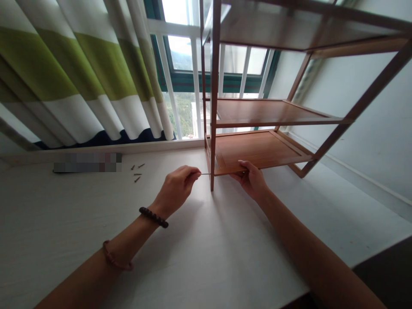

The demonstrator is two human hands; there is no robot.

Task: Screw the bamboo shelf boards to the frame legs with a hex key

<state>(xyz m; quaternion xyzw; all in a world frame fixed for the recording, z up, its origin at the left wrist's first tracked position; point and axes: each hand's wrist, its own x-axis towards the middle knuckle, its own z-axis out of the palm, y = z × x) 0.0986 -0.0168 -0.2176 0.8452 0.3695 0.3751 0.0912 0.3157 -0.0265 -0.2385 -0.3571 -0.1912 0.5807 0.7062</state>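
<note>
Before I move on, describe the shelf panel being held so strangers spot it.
Start at the open-framed brown wooden rack on the right. Look down to its lowest rectangular brown wooden panel. The bare right hand holds its front edge; no hand touches the brown wooden shelves above.

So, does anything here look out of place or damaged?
No obvious damage or spill. Four loose screws lie scattered on the pale surface, left of the left hand, rather than in a container. The long item near the curtain also looks odd: blocky pixels hide what it is.
</note>
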